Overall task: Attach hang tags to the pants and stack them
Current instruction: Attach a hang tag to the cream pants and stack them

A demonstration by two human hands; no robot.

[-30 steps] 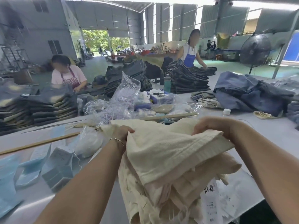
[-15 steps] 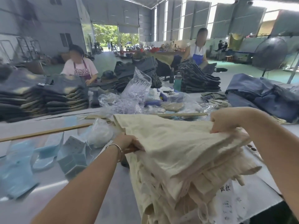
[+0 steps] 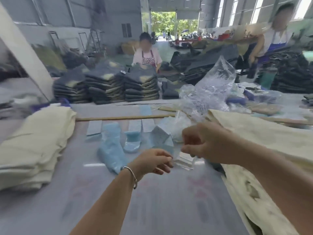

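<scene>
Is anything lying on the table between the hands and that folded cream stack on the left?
Nothing visible blocks the way. Bare table lies between the left hand, the right hand and the cream stack; blue packets lie farther back.

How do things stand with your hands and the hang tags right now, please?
Left hand and right hand both pinching a small clear packet over the table. Cream pants lie right, untagged as far as visible; stacked cream pants left. Nothing in the way.

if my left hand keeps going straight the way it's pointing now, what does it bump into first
Probably the small clear packet right at its fingertips, which the left hand already seems to pinch, with the right hand just beyond. Motion blur makes depth uncertain.
</scene>
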